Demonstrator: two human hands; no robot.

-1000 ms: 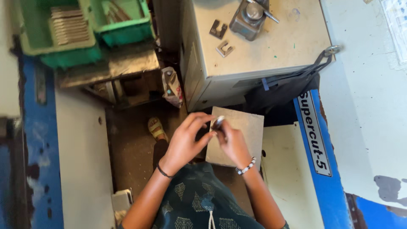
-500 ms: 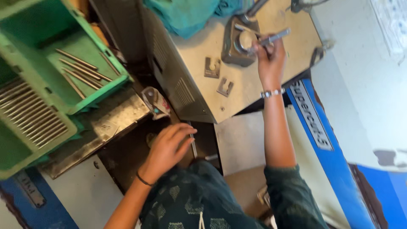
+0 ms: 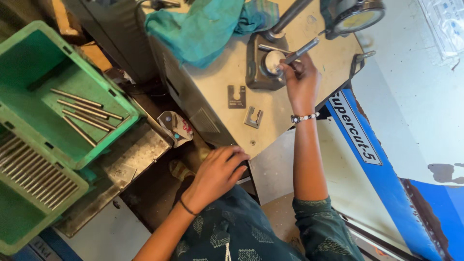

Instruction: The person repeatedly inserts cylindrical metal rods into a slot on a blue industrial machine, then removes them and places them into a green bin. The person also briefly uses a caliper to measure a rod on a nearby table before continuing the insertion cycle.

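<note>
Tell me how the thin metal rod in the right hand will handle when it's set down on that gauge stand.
The metal rod held in the right hand looks straight and rigid, so it is probably stiff, not floppy. Being round and slim, it would likely roll if laid on the flat tabletop. Its smooth, shiny surface suggests it could slip between the fingers unless pinched firmly.

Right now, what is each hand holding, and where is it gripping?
The right hand pinches a thin metal rod at its lower end, by the dark gauge block. The left hand is curled; whether it holds anything cannot be told.
</note>
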